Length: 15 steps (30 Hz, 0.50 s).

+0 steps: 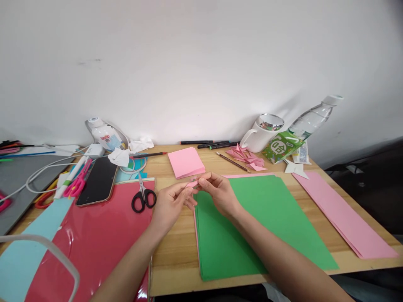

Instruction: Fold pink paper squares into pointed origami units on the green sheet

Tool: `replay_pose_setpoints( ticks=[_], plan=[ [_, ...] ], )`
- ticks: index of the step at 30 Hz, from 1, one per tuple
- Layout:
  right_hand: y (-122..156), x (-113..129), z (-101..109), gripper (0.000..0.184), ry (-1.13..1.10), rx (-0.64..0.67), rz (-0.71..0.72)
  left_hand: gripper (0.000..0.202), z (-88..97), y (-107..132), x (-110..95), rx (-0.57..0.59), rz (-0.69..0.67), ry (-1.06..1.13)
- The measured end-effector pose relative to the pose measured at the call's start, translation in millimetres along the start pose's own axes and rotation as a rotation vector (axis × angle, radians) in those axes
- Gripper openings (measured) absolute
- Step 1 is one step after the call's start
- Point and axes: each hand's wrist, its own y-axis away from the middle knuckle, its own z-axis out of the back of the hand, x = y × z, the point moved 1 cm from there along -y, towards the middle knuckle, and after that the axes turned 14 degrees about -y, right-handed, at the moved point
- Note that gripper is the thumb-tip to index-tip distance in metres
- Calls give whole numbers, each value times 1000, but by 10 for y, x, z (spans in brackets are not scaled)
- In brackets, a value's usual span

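Observation:
A small folded piece of pink paper (192, 183) is pinched between both hands above the near side of a pink paper stack. My left hand (171, 203) closes on its left end with thumb and fingers. On its right end, my right hand (218, 193) grips with the thumb on top; fingers hide most of the piece. Below my right hand lies a stack of green paper (261, 226). The square pink paper stack (186, 162) sits just beyond the hands. Black-handled scissors (144, 196) rest to the left of my left hand.
Folded pink paper pieces (247, 156), a pencil (233, 162) and black pens (214, 144) lie at the back. A white mug (260, 134), green carton (280, 147) and tilted bottle (311, 119) stand back right. Pink strips (343, 214) lie right; a phone (98, 181) and red sheet (100, 239) left.

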Motion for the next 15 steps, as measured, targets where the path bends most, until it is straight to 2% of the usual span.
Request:
replay_pose_setpoints(
  ticks=[2,7,11,13,15],
  plan=[
    [6,-15,-11,27,37,13,8,25,-11,6,7,-16,57,49],
    [12,-9,-34,29,135,-3,32,62,-57,28,-8,18,163,140],
    [-83,138,83,30,225,-75,124,51,-68,4,24,-9,125,185],
    [-133,287,201,30,265,-170,225,44,-65,-9,54,-40,111,199],
    [-145,427,311,31,304,-241,250,42,-64,-12,74,-49,122,210]
  ],
)
